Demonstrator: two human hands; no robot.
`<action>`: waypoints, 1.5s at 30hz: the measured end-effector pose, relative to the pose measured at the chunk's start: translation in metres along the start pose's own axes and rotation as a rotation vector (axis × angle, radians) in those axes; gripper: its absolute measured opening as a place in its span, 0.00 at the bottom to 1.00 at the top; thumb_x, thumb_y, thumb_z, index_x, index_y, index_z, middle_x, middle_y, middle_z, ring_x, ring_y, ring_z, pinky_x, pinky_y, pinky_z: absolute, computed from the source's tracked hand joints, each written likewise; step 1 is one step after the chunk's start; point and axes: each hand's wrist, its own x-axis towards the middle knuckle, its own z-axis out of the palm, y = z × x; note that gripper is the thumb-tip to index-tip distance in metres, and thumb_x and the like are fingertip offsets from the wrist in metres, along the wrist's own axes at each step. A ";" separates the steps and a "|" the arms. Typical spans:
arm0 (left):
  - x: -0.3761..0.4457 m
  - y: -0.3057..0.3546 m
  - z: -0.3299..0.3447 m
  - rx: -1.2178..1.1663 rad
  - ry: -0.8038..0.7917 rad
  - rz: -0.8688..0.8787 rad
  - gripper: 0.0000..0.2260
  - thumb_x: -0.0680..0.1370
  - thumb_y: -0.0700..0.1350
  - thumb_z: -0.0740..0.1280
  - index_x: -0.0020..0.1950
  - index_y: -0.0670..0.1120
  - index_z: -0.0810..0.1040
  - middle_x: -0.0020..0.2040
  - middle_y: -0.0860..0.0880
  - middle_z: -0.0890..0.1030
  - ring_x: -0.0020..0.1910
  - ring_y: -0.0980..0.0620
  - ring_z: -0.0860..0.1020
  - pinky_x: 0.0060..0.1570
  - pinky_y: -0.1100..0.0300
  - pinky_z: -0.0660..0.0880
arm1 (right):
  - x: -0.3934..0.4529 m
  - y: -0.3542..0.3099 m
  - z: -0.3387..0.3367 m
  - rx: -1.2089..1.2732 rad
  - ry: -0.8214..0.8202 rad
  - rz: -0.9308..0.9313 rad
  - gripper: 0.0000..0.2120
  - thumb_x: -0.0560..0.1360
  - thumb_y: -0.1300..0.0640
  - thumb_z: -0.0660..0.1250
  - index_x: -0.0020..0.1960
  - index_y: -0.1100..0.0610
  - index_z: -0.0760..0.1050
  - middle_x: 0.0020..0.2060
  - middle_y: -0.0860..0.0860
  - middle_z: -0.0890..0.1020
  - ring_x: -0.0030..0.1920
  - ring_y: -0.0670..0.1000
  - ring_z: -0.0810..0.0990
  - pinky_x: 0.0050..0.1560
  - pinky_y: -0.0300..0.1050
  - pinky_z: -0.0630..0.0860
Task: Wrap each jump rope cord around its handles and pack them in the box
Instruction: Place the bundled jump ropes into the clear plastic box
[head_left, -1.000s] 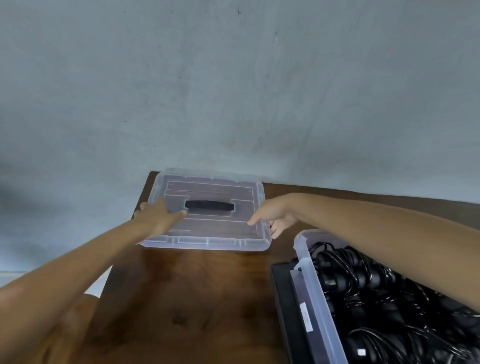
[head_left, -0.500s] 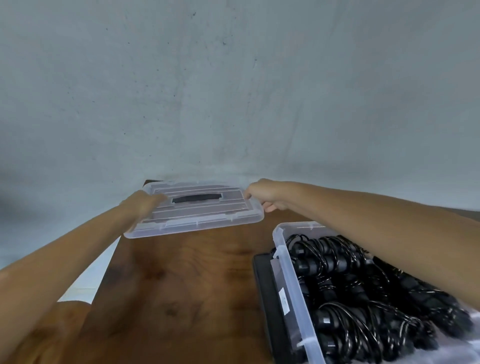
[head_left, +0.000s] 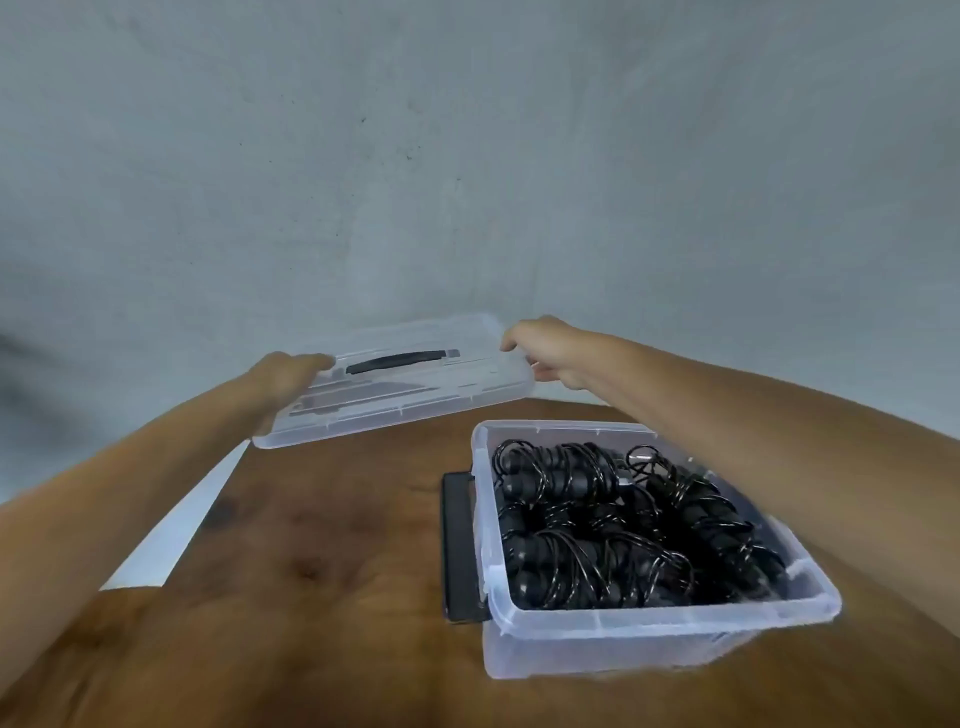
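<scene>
a brown wooden table (head_left: 322, 545) with dark grain marks carries everything, and behind its far edge stands a plain grey wall (head_left: 467, 156) with some small dark spots. at the left edge of the table a strip of pale floor (head_left: 171, 525) shows.

there is one clear plastic box (head_left: 623, 631), open, near the right edge of the table. it is filled with black jump ropes (head_left: 623, 525), each cord wound around its handles; they lie so close together that i cannot count them. one flat black object (head_left: 456, 545) lies under the left side of the box and sticks out beside it.

there is one clear lid (head_left: 415, 400) with a black handle (head_left: 397, 361) in its middle. it is held up above the far edge of the table, tilted. the left hand (head_left: 283, 376) grasps its left end with the fingers curled over the top. the right hand (head_left: 545, 345) pinches its far right corner.

no writing or brand can be read; the picture is a little blurred.
</scene>
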 end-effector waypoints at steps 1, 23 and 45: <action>-0.009 0.002 0.004 -0.009 0.000 0.005 0.29 0.84 0.55 0.66 0.81 0.42 0.66 0.84 0.44 0.60 0.82 0.38 0.58 0.77 0.38 0.55 | -0.007 0.004 -0.009 0.019 0.015 -0.003 0.24 0.78 0.56 0.65 0.71 0.62 0.68 0.58 0.55 0.73 0.55 0.56 0.74 0.60 0.50 0.74; -0.202 0.011 0.168 0.249 -0.054 0.091 0.30 0.69 0.70 0.62 0.51 0.43 0.76 0.70 0.33 0.74 0.69 0.32 0.70 0.70 0.39 0.69 | -0.162 0.215 -0.155 0.188 0.166 0.045 0.23 0.75 0.54 0.68 0.67 0.62 0.73 0.61 0.59 0.80 0.57 0.56 0.81 0.49 0.47 0.79; -0.186 0.011 0.184 0.623 0.037 0.261 0.32 0.84 0.60 0.63 0.82 0.45 0.60 0.77 0.37 0.62 0.75 0.34 0.62 0.70 0.44 0.66 | -0.136 0.225 -0.160 -0.243 0.231 -0.042 0.12 0.78 0.61 0.63 0.48 0.69 0.79 0.50 0.68 0.81 0.53 0.68 0.80 0.51 0.61 0.76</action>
